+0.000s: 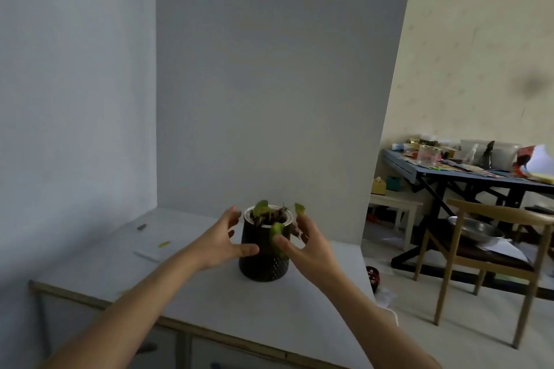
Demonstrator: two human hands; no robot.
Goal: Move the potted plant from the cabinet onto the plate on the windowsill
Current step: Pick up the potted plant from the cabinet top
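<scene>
A potted plant (263, 260) stands upright on the white cabinet top (186, 290); its pot is dark and textured with a white rim, and a few green leaves hang over the edge. My left hand (223, 241) is at the pot's left side, fingers spread, thumb close to or touching the pot wall. My right hand (305, 244) is at the pot's right side, fingers apart, thumb by a drooping leaf. Neither hand has closed on the pot. No plate or windowsill is in view.
Grey walls enclose the cabinet at the left and back. Small scraps and a white sheet (150, 253) lie on the cabinet's left part. To the right stand a wooden chair (485, 260) holding a metal bowl, a cluttered blue table (467, 174) and a low white stool (395, 207).
</scene>
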